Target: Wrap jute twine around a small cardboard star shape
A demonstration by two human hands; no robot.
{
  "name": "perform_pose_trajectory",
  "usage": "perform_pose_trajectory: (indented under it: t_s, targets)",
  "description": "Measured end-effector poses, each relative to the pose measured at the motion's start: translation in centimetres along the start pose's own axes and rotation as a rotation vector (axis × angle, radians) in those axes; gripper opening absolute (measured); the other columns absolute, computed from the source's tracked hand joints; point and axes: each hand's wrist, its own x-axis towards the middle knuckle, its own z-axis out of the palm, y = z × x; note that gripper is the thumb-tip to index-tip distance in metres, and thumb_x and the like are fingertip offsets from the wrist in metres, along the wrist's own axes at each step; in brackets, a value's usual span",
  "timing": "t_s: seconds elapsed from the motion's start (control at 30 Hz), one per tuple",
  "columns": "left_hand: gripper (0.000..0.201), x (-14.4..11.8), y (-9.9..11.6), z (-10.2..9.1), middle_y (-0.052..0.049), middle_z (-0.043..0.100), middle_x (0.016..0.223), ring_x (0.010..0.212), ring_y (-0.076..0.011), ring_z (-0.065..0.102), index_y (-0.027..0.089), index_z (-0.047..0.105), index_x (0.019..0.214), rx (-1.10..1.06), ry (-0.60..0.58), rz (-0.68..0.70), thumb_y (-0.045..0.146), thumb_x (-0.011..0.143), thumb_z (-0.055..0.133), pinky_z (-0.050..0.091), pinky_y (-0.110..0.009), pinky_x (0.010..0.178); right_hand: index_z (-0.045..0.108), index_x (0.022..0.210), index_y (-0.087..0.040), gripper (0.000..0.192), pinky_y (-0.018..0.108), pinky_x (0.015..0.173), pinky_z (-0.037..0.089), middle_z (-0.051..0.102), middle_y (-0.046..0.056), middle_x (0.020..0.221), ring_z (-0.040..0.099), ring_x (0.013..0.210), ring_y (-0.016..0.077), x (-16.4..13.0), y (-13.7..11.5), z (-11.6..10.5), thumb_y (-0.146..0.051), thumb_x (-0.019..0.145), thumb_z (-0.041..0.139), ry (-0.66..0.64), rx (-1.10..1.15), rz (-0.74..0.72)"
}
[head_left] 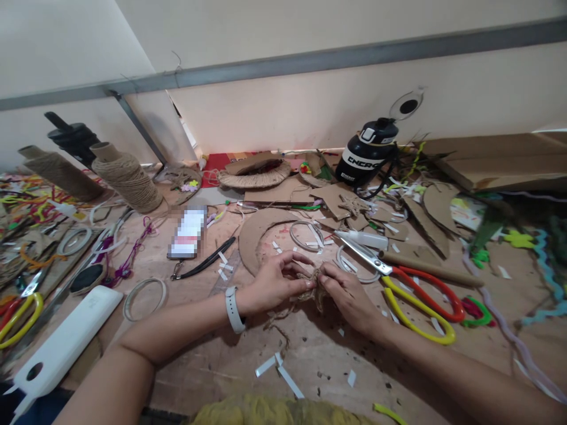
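Both hands meet low over the middle of the table around a small twine-wrapped piece (319, 300). My left hand (283, 277), with a pale watch on its wrist, pinches the piece from the left. From the right, my right hand (348, 295) grips it with bent fingers. The fingers cover much of the piece, so its full shape is hidden. A loose twine end (281, 333) hangs down beneath the left hand. Just behind the hands lies a curved cardboard ring (253, 236). Large scissors (390, 274) with red and yellow handles rest right of the right hand.
Twine spools (128, 180) stand at the left near a phone (188, 233). A black bottle (365, 156) stands at the back. A white flat board (66, 342) lies front left. Cardboard pieces (425, 221), a cardboard tube (432, 268) and paper scraps (290, 381) are scattered about.
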Motion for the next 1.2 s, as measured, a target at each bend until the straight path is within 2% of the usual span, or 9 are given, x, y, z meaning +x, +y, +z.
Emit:
perform_pose_trajectory:
  t_s: [0.17, 0.3, 0.43, 0.57, 0.73, 0.83, 0.97, 1.2]
  targets:
    - [0.056, 0.3, 0.3, -0.2, -0.003, 0.066, 0.085, 0.081, -0.0133, 0.063, 0.015, 0.061, 0.104, -0.119, 0.093, -0.027, 0.035, 0.061, 0.090, 0.050, -0.025, 0.074, 0.046, 0.073, -0.024, 0.029, 0.029, 0.055, 0.035, 0.045, -0.004, 0.061, 0.043, 0.058, 0.0159, -0.1, -0.1, -0.3, -0.046, 0.091, 0.044, -0.042, 0.030, 0.045]
    - [0.055, 0.3, 0.5, -0.2, -0.002, 0.066, 0.085, 0.080, -0.0122, 0.062, 0.014, 0.062, 0.101, -0.166, 0.117, -0.040, 0.033, 0.058, 0.091, 0.050, -0.025, 0.077, 0.045, 0.073, -0.024, 0.031, 0.029, 0.056, 0.036, 0.045, -0.004, 0.061, 0.043, 0.058, 0.0157, -0.1, 0.4, -0.2, -0.047, 0.094, 0.043, -0.058, 0.024, 0.041]
    - [0.058, 0.3, 1.2, -0.2, 0.000, 0.064, 0.079, 0.068, -0.0087, 0.058, 0.014, 0.063, 0.106, -0.125, 0.093, -0.109, 0.034, 0.059, 0.090, 0.046, -0.022, 0.066, 0.045, 0.073, -0.024, 0.031, 0.029, 0.060, 0.038, 0.048, -0.002, 0.066, 0.046, 0.063, 0.0161, 0.1, 0.5, -0.5, -0.047, 0.093, 0.044, -0.096, 0.004, 0.006]
    - [0.058, 0.3, 1.7, -0.3, 0.002, 0.061, 0.074, 0.057, -0.0053, 0.051, 0.013, 0.064, 0.099, -0.152, 0.040, -0.192, 0.050, 0.062, 0.087, 0.039, -0.019, 0.054, 0.044, 0.074, -0.024, 0.033, 0.029, 0.056, 0.038, 0.048, -0.002, 0.065, 0.045, 0.060, 0.0155, 0.2, 0.4, -1.0, -0.050, 0.094, 0.044, -0.226, 0.056, 0.032]
    - [0.057, 0.3, 1.6, -0.5, 0.001, 0.060, 0.074, 0.060, -0.0073, 0.054, 0.013, 0.060, 0.086, -0.112, -0.037, -0.217, 0.056, 0.058, 0.087, 0.048, -0.022, 0.057, 0.046, 0.075, -0.023, 0.036, 0.028, 0.055, 0.037, 0.046, -0.003, 0.064, 0.043, 0.059, 0.0147, 0.2, 0.4, -1.4, -0.055, 0.093, 0.047, -0.294, 0.112, 0.045]
    - [0.060, 0.4, 1.4, -0.6, 0.002, 0.058, 0.073, 0.061, -0.0082, 0.055, 0.014, 0.058, 0.085, -0.087, -0.006, -0.192, 0.059, 0.058, 0.086, 0.051, -0.023, 0.056, 0.047, 0.076, -0.023, 0.040, 0.030, 0.058, 0.040, 0.050, -0.002, 0.066, 0.047, 0.061, 0.0161, 0.3, 0.7, -1.6, -0.058, 0.095, 0.041, -0.265, 0.124, 0.064]
    - [0.061, 0.5, 1.0, -0.5, 0.002, 0.056, 0.073, 0.062, -0.0083, 0.053, 0.015, 0.057, 0.086, -0.044, 0.083, -0.112, 0.063, 0.059, 0.083, 0.052, -0.022, 0.054, 0.044, 0.071, -0.024, 0.046, 0.032, 0.064, 0.042, 0.049, -0.001, 0.068, 0.048, 0.065, 0.0174, 0.5, 1.1, -1.6, -0.061, 0.097, 0.035, -0.137, 0.052, 0.005]
    - [0.058, 0.1, 0.6, 0.2, 0.000, 0.059, 0.081, 0.069, -0.0104, 0.057, 0.015, 0.058, 0.085, -0.035, 0.113, -0.054, 0.062, 0.062, 0.081, 0.053, -0.022, 0.055, 0.042, 0.067, -0.024, 0.049, 0.029, 0.056, 0.036, 0.040, -0.003, 0.064, 0.040, 0.060, 0.0152, 0.2, 0.4, -0.9, -0.063, 0.097, 0.036, -0.088, -0.083, -0.052]
